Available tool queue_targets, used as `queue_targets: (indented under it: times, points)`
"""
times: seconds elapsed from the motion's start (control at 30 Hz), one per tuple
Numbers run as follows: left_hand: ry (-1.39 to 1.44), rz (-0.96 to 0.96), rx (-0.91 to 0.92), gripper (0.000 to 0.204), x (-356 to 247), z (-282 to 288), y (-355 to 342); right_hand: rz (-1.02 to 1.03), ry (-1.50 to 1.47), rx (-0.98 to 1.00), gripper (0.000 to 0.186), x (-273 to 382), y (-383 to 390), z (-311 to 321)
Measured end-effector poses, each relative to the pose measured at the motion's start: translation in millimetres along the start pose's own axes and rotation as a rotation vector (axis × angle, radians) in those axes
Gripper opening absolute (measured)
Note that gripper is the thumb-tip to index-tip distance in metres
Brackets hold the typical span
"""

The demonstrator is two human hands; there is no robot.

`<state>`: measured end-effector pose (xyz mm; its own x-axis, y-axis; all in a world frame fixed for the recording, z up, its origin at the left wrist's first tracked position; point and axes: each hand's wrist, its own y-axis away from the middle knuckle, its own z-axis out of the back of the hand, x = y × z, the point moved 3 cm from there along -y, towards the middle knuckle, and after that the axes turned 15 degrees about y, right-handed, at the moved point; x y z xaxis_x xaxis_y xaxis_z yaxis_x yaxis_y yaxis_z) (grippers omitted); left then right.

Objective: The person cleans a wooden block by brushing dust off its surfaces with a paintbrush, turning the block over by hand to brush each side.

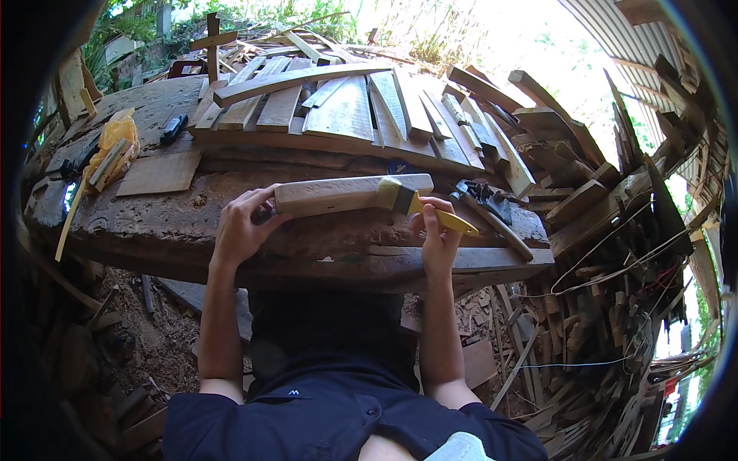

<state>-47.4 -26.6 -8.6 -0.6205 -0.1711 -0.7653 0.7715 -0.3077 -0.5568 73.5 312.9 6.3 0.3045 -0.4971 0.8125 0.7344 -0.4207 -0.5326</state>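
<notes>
Above the near edge of a thick, worn workbench (pixel 200 238) I hold a pale wooden block (pixel 330 196), long and squared. My left hand (pixel 244 227) grips its left end, thumb below and fingers behind. In my right hand (pixel 437 234) is a paintbrush with a yellow handle (pixel 453 220), a dark band and pale bristles (pixel 390 194). The bristles lie against the block's near face, toward its right end. Fingers of the right hand are closed round the handle. Parts of the fingers behind the block are hidden.
Cut boards (pixel 338 111) lie across the back of the bench. Right of my hands rests a hammer-like tool with a wooden handle (pixel 500 230). A yellow plastic bag (pixel 119 138) and a flat board (pixel 160 174) sit at left. Scrap wood (pixel 600 307) is piled at right.
</notes>
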Motion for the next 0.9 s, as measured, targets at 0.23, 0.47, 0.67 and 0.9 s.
queue_targets:
  times: [0.23, 0.47, 0.67, 0.9]
  points:
    - [-0.005, 0.000, 0.009, 0.055, -3.3, -0.5, -0.8, 0.024, 0.017, -0.078, 0.014, -11.0, 5.5, 8.9]
    - [-0.039, -0.038, -0.001, 0.054, -5.0, 0.1, -0.8, 0.055, -0.036, -0.172, 0.016, 1.5, -0.4, 5.3]
    - [-0.016, -0.011, 0.002, 0.053, -3.5, 0.0, -1.1, 0.057, -0.002, -0.037, 0.016, -5.5, 1.4, 4.8]
    - [-0.014, 0.017, 0.004, 0.054, -5.5, 0.4, -0.9, 0.066, -0.109, -0.267, 0.017, -4.1, 2.8, 10.6]
